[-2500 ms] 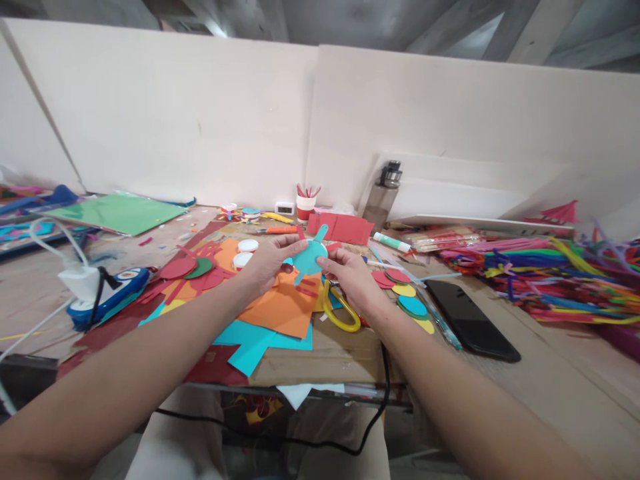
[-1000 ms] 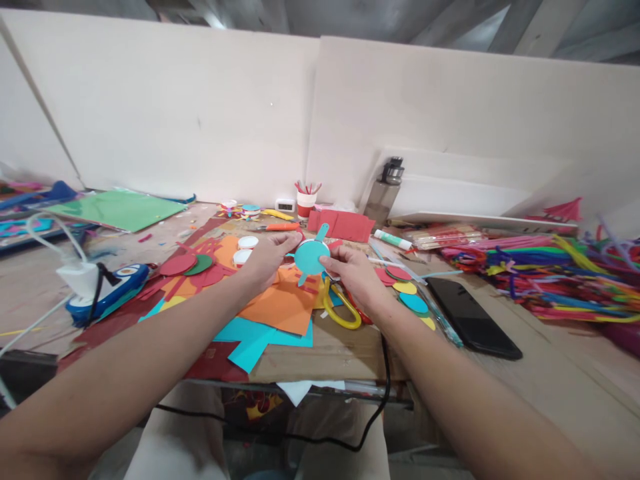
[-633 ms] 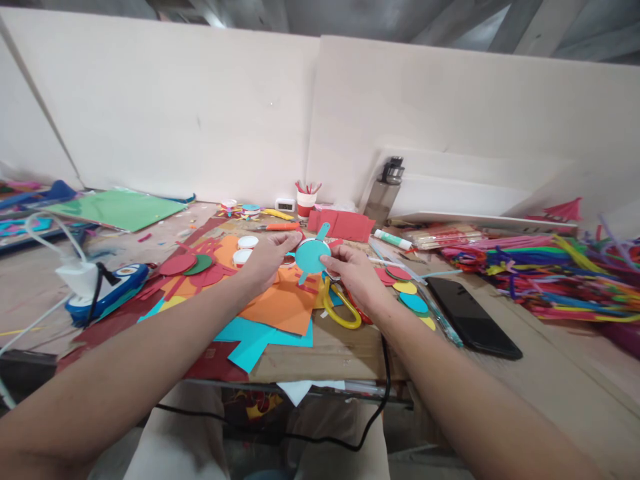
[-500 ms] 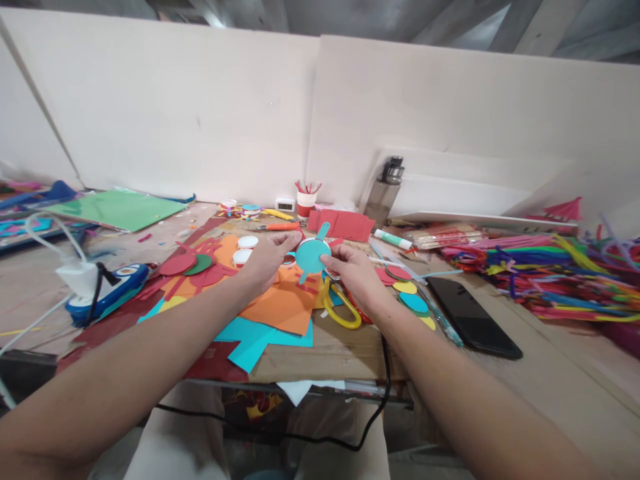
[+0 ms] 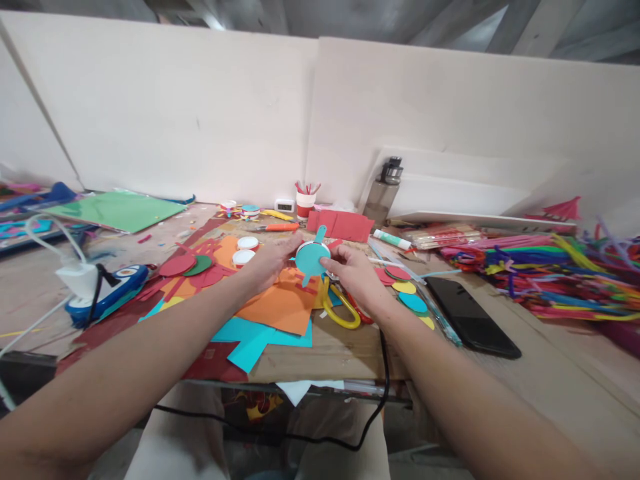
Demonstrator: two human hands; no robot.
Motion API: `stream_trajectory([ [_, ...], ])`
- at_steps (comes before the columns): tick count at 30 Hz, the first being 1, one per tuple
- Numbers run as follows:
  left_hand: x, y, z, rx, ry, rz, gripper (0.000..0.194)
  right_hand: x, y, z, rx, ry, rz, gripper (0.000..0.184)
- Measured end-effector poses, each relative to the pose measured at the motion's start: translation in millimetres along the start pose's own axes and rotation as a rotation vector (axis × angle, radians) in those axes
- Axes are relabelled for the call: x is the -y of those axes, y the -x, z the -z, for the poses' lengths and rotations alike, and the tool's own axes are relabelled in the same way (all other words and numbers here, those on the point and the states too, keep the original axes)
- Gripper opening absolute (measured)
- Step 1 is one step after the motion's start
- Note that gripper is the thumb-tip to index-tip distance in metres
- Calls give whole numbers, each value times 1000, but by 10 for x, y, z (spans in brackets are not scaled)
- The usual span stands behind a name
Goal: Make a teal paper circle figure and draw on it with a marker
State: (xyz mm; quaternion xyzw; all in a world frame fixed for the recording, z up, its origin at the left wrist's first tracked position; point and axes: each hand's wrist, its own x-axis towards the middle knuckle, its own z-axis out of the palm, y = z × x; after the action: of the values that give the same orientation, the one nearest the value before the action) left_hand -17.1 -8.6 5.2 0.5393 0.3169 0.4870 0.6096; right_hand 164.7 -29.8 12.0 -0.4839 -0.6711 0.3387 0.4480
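Note:
A round paper craft [image 5: 313, 258] with a blue disc face, a white rim and narrow strips sticking out is held up over the table. My right hand [image 5: 353, 270] pinches its right edge, thumb on the blue face, beside a red strip. At the left edge, my left hand [image 5: 274, 261] has its fingers closed against the craft; the fingertips are partly hidden there. Yellow-handled scissors [image 5: 343, 310] lie just below my right hand. Under both hands are orange paper [image 5: 280, 307] and blue paper sheets [image 5: 250, 350].
White-topped round pieces [image 5: 243, 258] and red and green paper discs [image 5: 200, 265] lie left. Coloured discs [image 5: 413, 303], a phone [image 5: 473, 317] and pipe cleaners [image 5: 540, 273] are right. Behind stand a cup [image 5: 305, 203], red paper [image 5: 341, 225], glue stick [image 5: 393, 239] and bottle [image 5: 383, 193].
The craft has dipped slightly and turned a little, its lower strip shifting right. My left fingers have moved from a raised pinch down against its left edge. My right hand keeps its hold.

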Motion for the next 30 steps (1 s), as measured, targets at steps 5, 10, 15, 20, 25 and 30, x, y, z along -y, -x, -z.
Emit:
stream_trajectory([
  [5,14,-8,10,10,-75,-12,43,1,12,4,10,-41,-5,22],
  [10,30,-18,26,3,-105,-42,39,-26,0,6,-8,-71,14,21],
  [15,15,-5,27,1,-150,-57,36,-38,-20,15,-36,-56,40,21],
  [20,22,-12,23,-17,-89,-62,37,5,-3,-1,-48,-67,59,23],
  [25,-4,-9,-7,-48,48,-29,36,27,5,-16,9,-133,33,28],
  [30,-35,-3,-32,-42,127,50,43,2,-15,0,21,-128,20,29],
])
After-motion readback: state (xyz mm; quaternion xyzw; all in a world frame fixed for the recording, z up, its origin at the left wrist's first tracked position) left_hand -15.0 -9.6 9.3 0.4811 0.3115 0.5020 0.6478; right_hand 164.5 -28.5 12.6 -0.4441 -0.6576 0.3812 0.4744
